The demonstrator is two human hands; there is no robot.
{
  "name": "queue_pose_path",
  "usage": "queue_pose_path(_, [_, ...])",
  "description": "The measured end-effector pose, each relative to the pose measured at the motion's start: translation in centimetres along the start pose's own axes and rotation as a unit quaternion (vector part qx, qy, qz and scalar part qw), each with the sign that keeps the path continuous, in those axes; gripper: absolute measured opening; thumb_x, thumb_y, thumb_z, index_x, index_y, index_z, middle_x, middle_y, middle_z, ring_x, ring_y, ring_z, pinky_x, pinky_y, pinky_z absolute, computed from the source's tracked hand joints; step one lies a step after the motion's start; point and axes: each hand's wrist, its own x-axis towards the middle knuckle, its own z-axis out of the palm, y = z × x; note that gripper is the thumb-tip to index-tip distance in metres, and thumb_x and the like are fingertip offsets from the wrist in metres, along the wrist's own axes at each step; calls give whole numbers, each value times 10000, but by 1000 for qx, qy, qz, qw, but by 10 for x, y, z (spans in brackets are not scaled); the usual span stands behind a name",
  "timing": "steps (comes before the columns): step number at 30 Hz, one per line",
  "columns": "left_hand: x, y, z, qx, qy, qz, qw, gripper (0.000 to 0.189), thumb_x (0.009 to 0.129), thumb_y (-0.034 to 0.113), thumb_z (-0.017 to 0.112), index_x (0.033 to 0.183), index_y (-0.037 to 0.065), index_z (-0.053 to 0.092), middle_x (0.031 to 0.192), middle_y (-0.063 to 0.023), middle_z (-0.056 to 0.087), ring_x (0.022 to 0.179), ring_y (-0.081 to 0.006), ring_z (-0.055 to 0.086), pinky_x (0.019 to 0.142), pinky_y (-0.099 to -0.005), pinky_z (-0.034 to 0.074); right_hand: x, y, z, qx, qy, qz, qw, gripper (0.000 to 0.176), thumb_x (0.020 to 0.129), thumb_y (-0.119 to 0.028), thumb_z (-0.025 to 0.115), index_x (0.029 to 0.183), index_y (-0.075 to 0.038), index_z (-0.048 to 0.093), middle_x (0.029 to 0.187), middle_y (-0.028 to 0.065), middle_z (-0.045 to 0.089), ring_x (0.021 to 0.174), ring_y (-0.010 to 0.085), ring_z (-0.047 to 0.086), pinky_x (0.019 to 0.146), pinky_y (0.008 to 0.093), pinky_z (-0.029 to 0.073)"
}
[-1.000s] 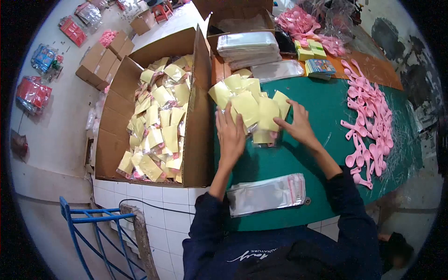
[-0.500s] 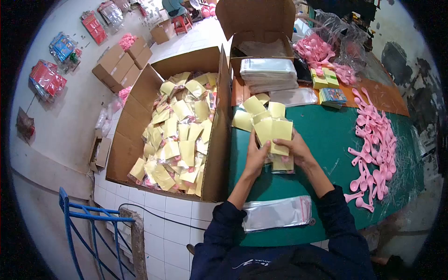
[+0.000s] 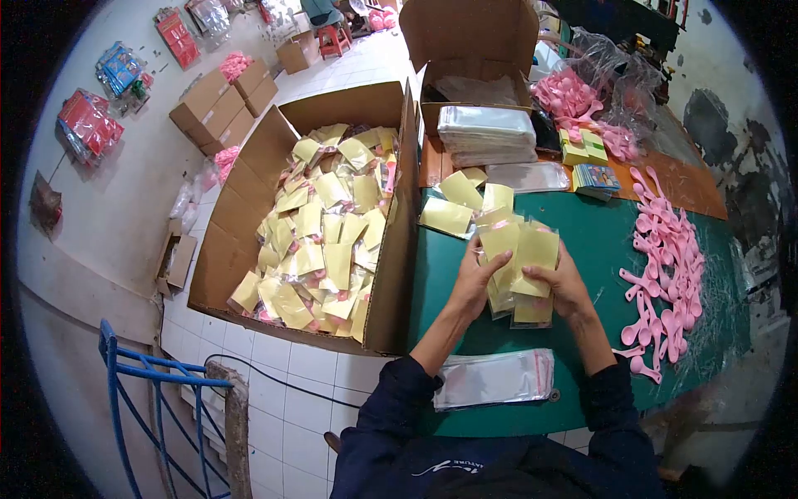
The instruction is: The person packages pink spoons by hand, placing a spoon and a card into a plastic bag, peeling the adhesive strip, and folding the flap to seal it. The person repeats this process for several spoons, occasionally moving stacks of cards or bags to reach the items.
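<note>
My left hand [image 3: 477, 281] is closed on the left side of a bunch of clear plastic packets with pale yellow cards [image 3: 500, 239]. On the right side of the bunch, my right hand [image 3: 567, 284] grips a yellow-card packet [image 3: 537, 249], its thumb lying across the card. More packets overlap beneath, and their exact number is hidden. Just beyond my hands, other yellow-card packets [image 3: 446, 216] lie loose on the green table [image 3: 449, 324]. Nearer my body lies a stack of clear plastic bags [image 3: 495, 380].
To the left stands a large cardboard box [image 3: 389, 274] filled with yellow-card packets [image 3: 337, 266]. Pink spoons [image 3: 669, 274] are heaped at the right. Stacked clear bags [image 3: 486, 137], yellow card bundles [image 3: 583, 148] and printed cards [image 3: 595, 180] sit at the back. A person [image 3: 322, 12] sits far off.
Both hands have shifted slightly right with the packets. The held packets are now fanned further apart, the right one separated from the left. The camera view has moved a little.
</note>
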Motion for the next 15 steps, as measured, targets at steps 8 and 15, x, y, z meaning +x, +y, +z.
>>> queue_pose_path(8, [-39, 20, 26, 48, -69, -72, 994, 673, 802, 111, 666, 1332, 52, 254, 1237, -106, 456, 1128, -214, 488, 948, -376, 426, -16, 8, -7, -172, -55, -112, 977, 719, 847, -315, 622, 1359, 5, 230, 1340, 143, 360, 1258, 247, 346, 1043, 357, 281])
queue_pose_path(15, [-89, 83, 42, -5, 7, -64, 998, 595, 812, 105, 659, 1291, 20, 317, 1190, -93, 495, 1087, -197, 519, 907, -347, 452, -20, -47, 15, -74, -157, -70, 982, 716, 892, -488, 481, 1395, -46, 228, 1345, 138, 353, 1252, 276, 346, 1032, 364, 283])
